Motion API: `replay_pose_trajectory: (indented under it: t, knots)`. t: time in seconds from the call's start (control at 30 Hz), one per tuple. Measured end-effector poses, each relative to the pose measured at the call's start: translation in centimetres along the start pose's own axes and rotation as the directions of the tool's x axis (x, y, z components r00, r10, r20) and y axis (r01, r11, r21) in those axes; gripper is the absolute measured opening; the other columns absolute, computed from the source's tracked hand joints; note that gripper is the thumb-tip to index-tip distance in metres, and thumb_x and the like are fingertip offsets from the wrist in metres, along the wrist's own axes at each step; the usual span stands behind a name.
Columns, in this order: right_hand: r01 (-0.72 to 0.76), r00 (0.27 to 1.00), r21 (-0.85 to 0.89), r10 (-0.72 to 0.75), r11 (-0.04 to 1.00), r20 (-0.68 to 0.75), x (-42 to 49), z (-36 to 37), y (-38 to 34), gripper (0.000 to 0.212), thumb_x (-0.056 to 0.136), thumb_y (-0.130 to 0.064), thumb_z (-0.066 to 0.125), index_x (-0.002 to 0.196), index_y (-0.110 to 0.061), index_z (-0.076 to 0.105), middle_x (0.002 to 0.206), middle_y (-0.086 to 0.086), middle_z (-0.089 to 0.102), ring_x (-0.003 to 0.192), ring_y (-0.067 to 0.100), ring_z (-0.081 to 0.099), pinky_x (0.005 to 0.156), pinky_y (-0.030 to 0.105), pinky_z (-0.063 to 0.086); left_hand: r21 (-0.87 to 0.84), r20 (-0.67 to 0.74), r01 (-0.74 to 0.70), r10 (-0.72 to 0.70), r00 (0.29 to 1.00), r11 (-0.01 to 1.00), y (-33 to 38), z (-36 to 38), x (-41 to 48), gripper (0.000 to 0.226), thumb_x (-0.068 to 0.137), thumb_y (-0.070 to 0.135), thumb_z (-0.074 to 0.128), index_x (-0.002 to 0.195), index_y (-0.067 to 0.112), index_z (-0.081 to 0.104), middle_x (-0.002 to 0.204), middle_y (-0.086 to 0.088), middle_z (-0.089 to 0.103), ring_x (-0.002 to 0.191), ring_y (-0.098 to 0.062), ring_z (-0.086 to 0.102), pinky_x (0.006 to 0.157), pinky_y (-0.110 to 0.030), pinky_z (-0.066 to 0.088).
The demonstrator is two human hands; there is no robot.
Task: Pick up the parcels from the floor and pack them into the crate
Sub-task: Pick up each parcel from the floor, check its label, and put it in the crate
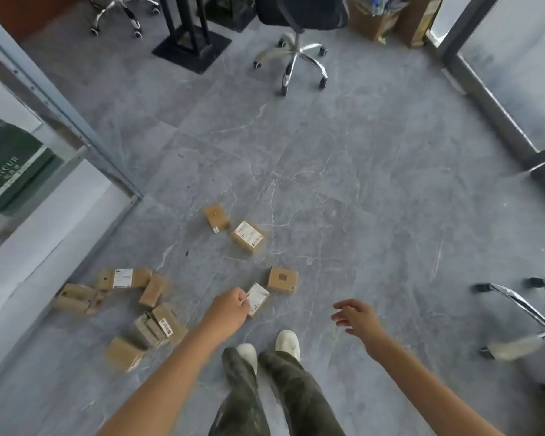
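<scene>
Several small brown cardboard parcels lie scattered on the grey floor. My left hand (230, 306) reaches down and its fingers close on the edge of a parcel with a white label (258, 298). Just beyond it lies a square parcel (282, 279), and farther off a labelled parcel (248, 236) and a small one (216, 217). A cluster of parcels (158, 325) lies to the left, with others (123, 278) near the wall. My right hand (356, 316) hovers to the right, fingers spread, holding nothing. No crate is in view.
A black office chair (296, 42) stands at the far side, and a chrome chair base (535, 322) at the right. A black stand (192, 45) and cardboard boxes (375, 20) are at the back. A glass partition frame (60, 114) runs along the left. My feet (287, 341) stand below the hands.
</scene>
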State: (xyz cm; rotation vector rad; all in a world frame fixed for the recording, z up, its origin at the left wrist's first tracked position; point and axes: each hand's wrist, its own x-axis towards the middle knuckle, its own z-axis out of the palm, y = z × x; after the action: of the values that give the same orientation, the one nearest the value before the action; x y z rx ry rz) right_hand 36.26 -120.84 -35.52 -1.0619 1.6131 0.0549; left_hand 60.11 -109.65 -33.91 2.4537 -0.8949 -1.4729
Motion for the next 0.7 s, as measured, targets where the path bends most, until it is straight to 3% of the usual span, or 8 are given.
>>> replay_pose_trajectory:
  t: [0.17, 0.23, 0.3, 0.4, 0.47, 0.57, 0.63, 0.7]
  knots:
    - [-0.103, 0.994, -0.063, 0.104, 0.993, 0.015, 17.1, 6.1, 4.1, 0.024, 0.092, -0.003, 0.039, 0.098, -0.006, 0.063, 0.086, 0.011, 0.065, 0.071, 0.016, 0.057, 0.059, 0.020, 0.041, 0.057, 0.050, 0.039, -0.042, 0.998, 0.998, -3.1, 5.9, 18.0, 0.028, 0.096, 0.019, 0.041, 0.117, 0.009, 0.057, 0.122, -0.007, 0.060, 0.113, -0.023, 0.055, 0.089, -0.027, 0.041]
    - [-0.138, 0.990, -0.078, 0.140, 0.987, 0.019, 25.3, 9.4, 7.1, 0.024, 0.092, -0.004, 0.041, 0.103, -0.002, 0.062, 0.086, 0.009, 0.061, 0.074, 0.019, 0.055, 0.065, 0.023, 0.043, 0.097, 0.068, 0.019, -0.026, 0.997, 0.995, -5.3, 9.6, 26.6, 0.024, 0.094, 0.017, 0.040, 0.109, 0.008, 0.057, 0.120, -0.012, 0.061, 0.110, -0.028, 0.056, 0.088, -0.030, 0.042]
    - [-0.153, 0.987, -0.128, 0.158, 0.980, 0.026, 33.4, 12.8, 10.5, 0.031, 0.090, -0.007, 0.045, 0.117, 0.000, 0.059, 0.096, 0.011, 0.060, 0.085, 0.025, 0.055, 0.075, 0.030, 0.043, 0.142, 0.077, -0.004, -0.007, 0.997, 0.990, -7.6, 13.7, 34.9, 0.020, 0.093, 0.014, 0.039, 0.103, 0.005, 0.053, 0.120, -0.019, 0.059, 0.109, -0.032, 0.055, 0.087, -0.034, 0.042]
    - [-0.150, 0.988, -0.202, 0.157, 0.968, 0.017, 43.1, 17.1, 14.1, 0.048, 0.092, -0.014, 0.049, 0.138, -0.002, 0.042, 0.134, 0.019, 0.050, 0.119, 0.032, 0.050, 0.098, 0.037, 0.041, 0.199, 0.079, -0.033, 0.017, 0.997, 0.980, -9.7, 19.7, 44.3, 0.034, 0.092, 0.012, 0.042, 0.124, 0.000, 0.045, 0.133, -0.022, 0.049, 0.121, -0.034, 0.048, 0.097, -0.036, 0.039]
    - [-0.127, 0.990, -0.235, 0.136, 0.964, 0.026, 47.8, 19.4, 15.6, 0.052, 0.096, -0.023, 0.047, 0.141, -0.001, 0.035, 0.142, 0.019, 0.042, 0.129, 0.034, 0.042, 0.103, 0.038, 0.036, 0.246, 0.104, -0.067, 0.043, 0.994, 0.967, -10.3, 23.4, 48.7, 0.043, 0.090, 0.012, 0.045, 0.130, 0.000, 0.039, 0.136, -0.020, 0.044, 0.125, -0.035, 0.043, 0.100, -0.039, 0.038]
    - [-0.110, 0.990, -0.225, 0.127, 0.968, 0.066, 52.0, 21.4, 17.2, 0.046, 0.099, -0.029, 0.042, 0.134, 0.001, 0.041, 0.132, 0.018, 0.050, 0.116, 0.030, 0.050, 0.094, 0.036, 0.040, 0.248, 0.152, -0.082, 0.045, 0.987, 0.965, -10.8, 27.9, 51.9, 0.057, 0.085, 0.009, 0.048, 0.139, 0.002, 0.029, 0.138, -0.017, 0.040, 0.129, -0.032, 0.038, 0.105, -0.040, 0.035]
    - [-0.140, 0.986, -0.151, 0.151, 0.979, 0.066, 52.5, 21.7, 17.5, 0.044, 0.098, -0.025, 0.045, 0.132, 0.002, 0.040, 0.126, 0.017, 0.051, 0.110, 0.028, 0.051, 0.086, 0.034, 0.045, 0.056, 0.155, 0.029, -0.037, 0.987, 0.998, -10.6, 29.4, 51.5, 0.056, 0.084, 0.003, 0.046, 0.136, 0.003, 0.026, 0.132, -0.017, 0.044, 0.123, -0.033, 0.043, 0.100, -0.040, 0.040]
    - [-0.138, 0.989, -0.108, 0.143, 0.984, 0.035, 51.0, 21.0, 16.7, 0.043, 0.095, -0.024, 0.048, 0.129, 0.002, 0.041, 0.113, 0.014, 0.050, 0.091, 0.022, 0.053, 0.066, 0.027, 0.046, -0.130, 0.149, 0.103, -0.083, 0.985, 0.986, -9.7, 29.0, 49.7, 0.049, 0.083, -0.003, 0.041, 0.129, 0.003, 0.030, 0.125, -0.017, 0.047, 0.116, -0.031, 0.048, 0.089, -0.035, 0.044]
